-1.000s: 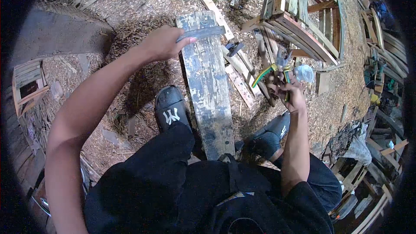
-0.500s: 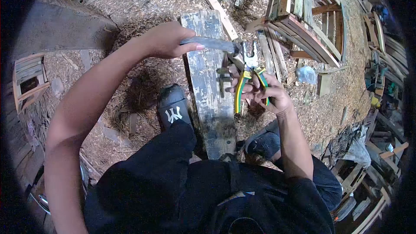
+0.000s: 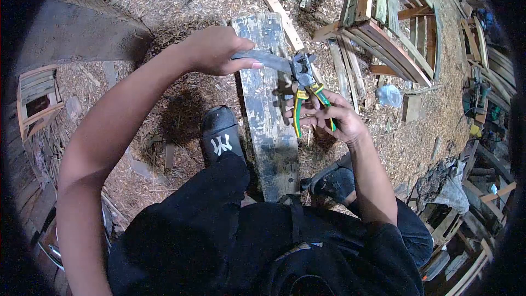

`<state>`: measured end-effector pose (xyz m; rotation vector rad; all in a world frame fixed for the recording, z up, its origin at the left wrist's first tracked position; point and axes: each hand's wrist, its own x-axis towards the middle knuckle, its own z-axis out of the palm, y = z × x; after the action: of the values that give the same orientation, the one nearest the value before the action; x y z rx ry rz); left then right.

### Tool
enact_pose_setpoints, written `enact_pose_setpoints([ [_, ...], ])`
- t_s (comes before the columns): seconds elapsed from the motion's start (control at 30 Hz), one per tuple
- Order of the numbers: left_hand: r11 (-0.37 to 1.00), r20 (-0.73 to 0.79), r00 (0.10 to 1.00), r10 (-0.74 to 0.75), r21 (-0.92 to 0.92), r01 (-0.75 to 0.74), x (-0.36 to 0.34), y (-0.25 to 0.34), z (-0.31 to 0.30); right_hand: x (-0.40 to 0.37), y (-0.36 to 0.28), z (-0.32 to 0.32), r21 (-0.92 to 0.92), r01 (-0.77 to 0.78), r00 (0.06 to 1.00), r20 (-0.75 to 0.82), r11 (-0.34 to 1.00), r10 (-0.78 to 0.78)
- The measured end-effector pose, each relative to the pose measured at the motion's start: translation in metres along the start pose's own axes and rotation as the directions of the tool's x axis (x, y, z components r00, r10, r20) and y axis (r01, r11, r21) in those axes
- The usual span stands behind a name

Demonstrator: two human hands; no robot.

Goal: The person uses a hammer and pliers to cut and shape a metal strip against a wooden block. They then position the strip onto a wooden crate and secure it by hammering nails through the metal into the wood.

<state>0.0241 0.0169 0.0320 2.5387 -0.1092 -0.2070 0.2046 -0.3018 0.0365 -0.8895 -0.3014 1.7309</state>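
My left hand [image 3: 216,52] is closed on a flat grey strip [image 3: 271,61], pinched between thumb and fingers, which stretches to the right above the plank. In my right hand [image 3: 345,120] is a pair of pliers [image 3: 302,83] with green and yellow handles, the handles spread a little apart. The plier jaws overlap the right end of the strip and hide its tip. Beneath both hands lies a worn wooden plank [image 3: 264,104] with flaking pale paint, running away from me between my feet.
Wood shavings and scraps cover the ground [image 3: 405,148]. A slatted wooden frame [image 3: 383,38] stands at the upper right, near a clear plastic bag [image 3: 388,95]. A smaller slatted crate [image 3: 39,98] is at the far left. Loose timber [image 3: 487,186] piles up along the right side.
The pliers have moved left and tilted, bringing their jaws from beside the strip's right end onto it. My left hand has shifted very slightly right with the strip.
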Motion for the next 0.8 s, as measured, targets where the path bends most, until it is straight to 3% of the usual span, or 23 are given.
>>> enact_pose_setpoints([
  [0.2,0.999,0.050,0.999,-0.009,-0.039,0.011,-0.001,-0.003,-0.004,0.000,0.004,0.017,0.060,-0.049,0.986,-0.156,0.997,0.058],
  [0.27,0.999,0.046,0.999,0.011,-0.053,-0.008,-0.002,-0.004,-0.005,0.002,0.016,0.020,-0.011,-0.024,0.978,-0.207,1.000,0.021],
  [0.37,0.999,0.029,1.000,0.009,-0.052,-0.007,-0.004,-0.005,-0.005,0.004,0.023,0.036,-0.229,0.150,0.947,-0.246,0.962,-0.206],
  [0.4,1.000,0.003,1.000,0.031,-0.005,-0.031,-0.005,-0.006,-0.004,0.004,0.022,0.040,-0.227,0.149,0.947,-0.247,0.962,-0.205],
  [0.63,0.994,-0.017,0.997,0.070,0.083,-0.068,-0.010,-0.009,-0.006,0.000,0.017,0.042,-0.166,-0.002,0.952,-0.301,0.986,-0.049],
  [0.7,0.995,-0.009,0.998,0.060,0.079,-0.059,-0.011,-0.009,-0.007,-0.004,0.013,0.046,0.054,-0.026,0.953,-0.301,0.998,0.041],
  [0.8,0.994,0.011,0.999,0.047,0.100,-0.048,-0.011,-0.006,-0.010,-0.004,0.006,0.046,0.113,-0.059,0.956,-0.280,0.992,0.089],
])
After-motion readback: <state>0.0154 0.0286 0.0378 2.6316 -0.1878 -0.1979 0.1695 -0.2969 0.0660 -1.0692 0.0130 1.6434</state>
